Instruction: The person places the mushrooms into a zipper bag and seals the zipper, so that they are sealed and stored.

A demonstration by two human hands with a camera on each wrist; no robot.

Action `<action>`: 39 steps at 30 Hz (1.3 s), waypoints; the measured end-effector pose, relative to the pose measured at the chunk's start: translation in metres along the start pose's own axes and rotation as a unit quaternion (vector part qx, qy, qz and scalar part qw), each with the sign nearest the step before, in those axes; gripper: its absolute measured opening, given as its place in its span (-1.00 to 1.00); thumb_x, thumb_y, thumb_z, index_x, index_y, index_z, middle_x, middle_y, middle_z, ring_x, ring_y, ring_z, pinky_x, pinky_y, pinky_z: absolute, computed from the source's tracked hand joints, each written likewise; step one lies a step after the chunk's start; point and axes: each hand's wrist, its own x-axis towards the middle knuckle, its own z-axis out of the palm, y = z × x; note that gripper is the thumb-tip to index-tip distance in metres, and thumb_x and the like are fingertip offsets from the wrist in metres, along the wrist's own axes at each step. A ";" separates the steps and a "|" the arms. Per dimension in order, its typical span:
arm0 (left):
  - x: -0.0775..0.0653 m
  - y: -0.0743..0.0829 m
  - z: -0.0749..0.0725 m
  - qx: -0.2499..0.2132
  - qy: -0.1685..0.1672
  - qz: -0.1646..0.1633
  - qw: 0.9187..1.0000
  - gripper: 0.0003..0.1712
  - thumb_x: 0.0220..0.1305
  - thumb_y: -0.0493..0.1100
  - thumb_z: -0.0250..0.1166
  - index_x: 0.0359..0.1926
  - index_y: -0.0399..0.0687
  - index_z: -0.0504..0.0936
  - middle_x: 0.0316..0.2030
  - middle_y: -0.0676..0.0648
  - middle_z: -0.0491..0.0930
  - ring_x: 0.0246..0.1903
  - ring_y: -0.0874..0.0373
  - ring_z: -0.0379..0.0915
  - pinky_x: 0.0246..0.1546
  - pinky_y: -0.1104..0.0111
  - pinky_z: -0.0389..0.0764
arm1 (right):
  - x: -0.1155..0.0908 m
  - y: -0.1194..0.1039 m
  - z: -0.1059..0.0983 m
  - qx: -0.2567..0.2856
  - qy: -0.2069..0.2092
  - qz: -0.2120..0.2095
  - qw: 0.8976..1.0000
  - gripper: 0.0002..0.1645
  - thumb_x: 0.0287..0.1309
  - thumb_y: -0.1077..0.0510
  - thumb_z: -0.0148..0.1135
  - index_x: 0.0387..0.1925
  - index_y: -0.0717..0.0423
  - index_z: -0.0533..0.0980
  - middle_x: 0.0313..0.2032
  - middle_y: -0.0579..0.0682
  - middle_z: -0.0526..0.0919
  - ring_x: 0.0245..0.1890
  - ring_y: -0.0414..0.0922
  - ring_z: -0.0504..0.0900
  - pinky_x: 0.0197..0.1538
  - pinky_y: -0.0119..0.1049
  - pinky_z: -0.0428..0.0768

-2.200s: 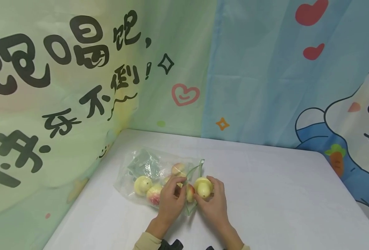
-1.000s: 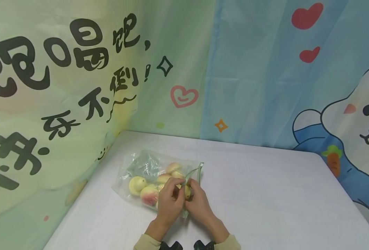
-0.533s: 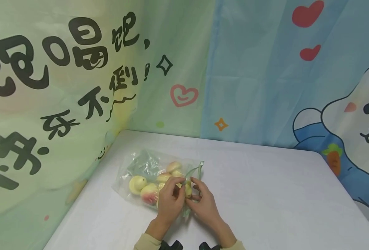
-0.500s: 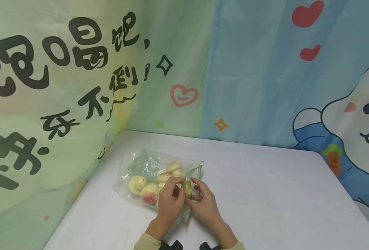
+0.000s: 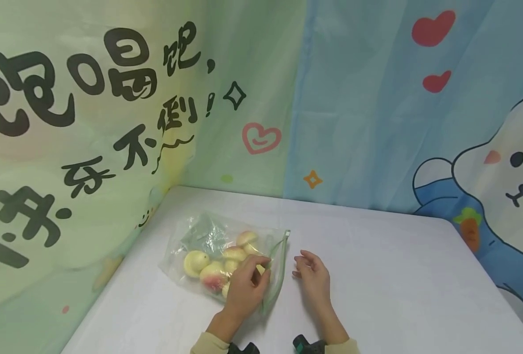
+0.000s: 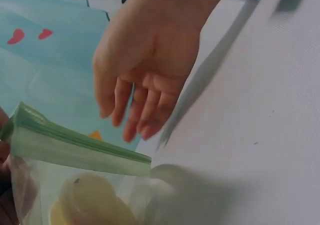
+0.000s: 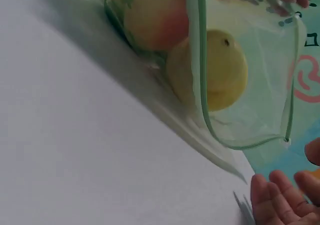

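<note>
A clear plastic zip bag [image 5: 212,236] with a green-edged mouth lies on the white table, its mouth facing right. Inside it are several yellow pears [image 5: 196,264], some with a red blush; one pear [image 7: 227,70] sits just within the mouth in the right wrist view. My left hand [image 5: 245,287] pinches the bag's edge near the mouth, holding it up, and hides some of the fruit. To the right of the mouth, apart from the bag, my right hand [image 5: 315,278] is held over the table with loosely bent fingers and nothing in them.
A white-covered table [image 5: 376,275] extends to the right of the bag. Behind it hangs a printed cloth backdrop [image 5: 354,98] with hearts, lettering and a cartoon animal. Dark wrist devices [image 5: 307,345] show at the lower edge.
My right hand brought a pear to the bag's mouth, reached in with it, then drew back to the right without it. My left hand kept its hold on the bag; the mouth stands wider now.
</note>
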 end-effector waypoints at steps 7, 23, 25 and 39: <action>-0.001 0.005 0.003 0.018 -0.035 -0.015 0.999 -0.70 0.06 -0.42 0.32 -0.15 -0.12 0.59 -0.41 0.05 0.53 -0.59 0.45 0.28 -0.56 0.69 0.35 | 0.044 -0.008 0.008 0.022 -0.080 0.124 0.989 -0.40 0.43 -0.05 -0.02 0.25 0.35 0.37 0.04 0.29 0.60 -0.13 -0.02 0.70 -0.13 -0.28 0.68; 0.055 0.012 -0.007 0.152 -0.224 -0.169 0.948 -0.77 0.42 0.05 0.12 -0.18 0.10 0.64 -0.45 0.19 0.59 -0.57 0.38 0.36 -0.54 0.49 0.41 | 0.077 -0.030 0.029 -0.081 -0.100 0.109 0.986 -0.50 0.35 -0.05 0.05 0.08 0.25 0.54 -0.06 0.15 0.64 -0.20 -0.10 0.62 -0.18 -0.30 0.63; 0.080 0.007 -0.004 0.186 -0.241 -0.170 0.937 -0.80 0.41 0.00 0.15 -0.16 0.07 0.65 -0.43 0.15 0.59 -0.52 0.31 0.43 -0.50 0.43 0.45 | 0.077 -0.032 0.029 -0.082 -0.099 0.106 0.986 -0.50 0.35 -0.04 0.06 0.08 0.26 0.55 -0.07 0.15 0.64 -0.24 -0.12 0.61 -0.20 -0.31 0.63; 0.144 -0.045 0.039 0.273 -0.462 -0.181 0.824 -0.74 0.42 -0.06 0.15 -0.05 -0.05 0.69 -0.16 -0.01 0.68 -0.13 0.06 0.56 -0.16 0.30 0.58 | 0.064 -0.041 0.032 -0.084 -0.079 0.080 0.990 -0.54 0.30 -0.05 0.17 -0.09 0.28 0.63 -0.23 0.07 0.64 -0.41 -0.20 0.54 -0.38 -0.42 0.57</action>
